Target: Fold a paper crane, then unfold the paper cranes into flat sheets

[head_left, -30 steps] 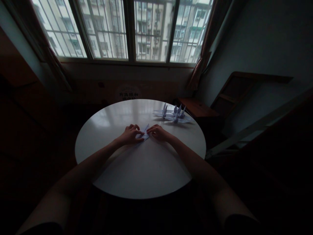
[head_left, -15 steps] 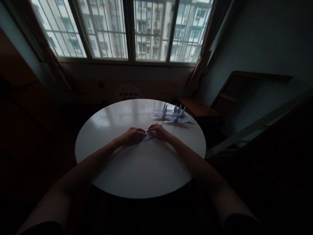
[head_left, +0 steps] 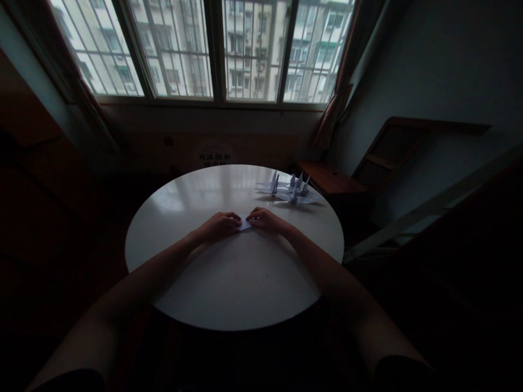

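A small piece of folded white paper (head_left: 245, 224) lies at the middle of the round white table (head_left: 232, 288). My left hand (head_left: 223, 226) grips its left side, the fingers closed over the edge. On the opposite side my right hand (head_left: 265, 220) holds the right edge, its fingers bent and pressed to the paper. Both hands rest low on the tabletop, a narrow gap between them where the paper shows. Its outer ends are hidden under the fingers. Beyond my right hand stand several folded paper cranes (head_left: 293, 193), grouped near the table's far right edge.
A low brown wooden cabinet (head_left: 329, 179) stands behind the table to the right. A barred window (head_left: 216, 54) with curtains (head_left: 329, 120) at its sides lies ahead. A wooden frame (head_left: 392, 147) leans by the right wall. The room is dim.
My fingertips have drawn slightly apart, so more of the paper's middle shows between them. The cranes have not moved.
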`<state>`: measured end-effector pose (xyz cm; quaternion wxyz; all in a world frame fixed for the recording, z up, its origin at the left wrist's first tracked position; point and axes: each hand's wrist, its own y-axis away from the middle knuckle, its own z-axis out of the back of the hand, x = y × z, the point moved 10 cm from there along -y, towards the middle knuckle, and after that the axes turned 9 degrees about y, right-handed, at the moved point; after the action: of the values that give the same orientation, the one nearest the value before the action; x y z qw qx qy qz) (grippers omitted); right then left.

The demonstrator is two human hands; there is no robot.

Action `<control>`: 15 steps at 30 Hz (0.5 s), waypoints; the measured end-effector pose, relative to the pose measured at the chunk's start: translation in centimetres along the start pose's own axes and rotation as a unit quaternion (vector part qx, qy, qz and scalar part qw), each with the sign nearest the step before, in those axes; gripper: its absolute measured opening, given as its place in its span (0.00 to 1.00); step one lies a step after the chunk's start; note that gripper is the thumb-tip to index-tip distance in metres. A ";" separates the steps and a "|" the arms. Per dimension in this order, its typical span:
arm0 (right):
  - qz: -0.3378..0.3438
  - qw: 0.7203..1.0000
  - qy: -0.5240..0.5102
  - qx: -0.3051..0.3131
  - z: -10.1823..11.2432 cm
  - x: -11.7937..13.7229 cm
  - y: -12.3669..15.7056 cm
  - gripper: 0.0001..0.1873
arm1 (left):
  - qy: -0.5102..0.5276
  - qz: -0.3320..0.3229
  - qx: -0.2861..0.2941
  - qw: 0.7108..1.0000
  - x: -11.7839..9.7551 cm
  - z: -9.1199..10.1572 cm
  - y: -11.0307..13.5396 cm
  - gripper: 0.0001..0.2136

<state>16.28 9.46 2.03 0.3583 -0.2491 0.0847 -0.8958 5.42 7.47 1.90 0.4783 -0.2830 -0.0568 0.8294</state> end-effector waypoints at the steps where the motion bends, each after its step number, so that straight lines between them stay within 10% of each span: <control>1: -0.001 1.000 0.001 0.000 0.0 0.0 0.0 0.11 | 0.003 -0.003 -0.002 1.000 -0.1 0.0 0.0 0.11; 15: 0.005 1.000 0.013 0.014 -0.2 0.0 0.0 0.13 | 0.008 -0.020 -0.004 1.000 -0.2 0.0 0.1 0.12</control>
<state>16.20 9.39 1.90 0.3655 -0.2322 0.0783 -0.8980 5.44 7.23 1.97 0.4945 -0.2906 -0.0618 0.8169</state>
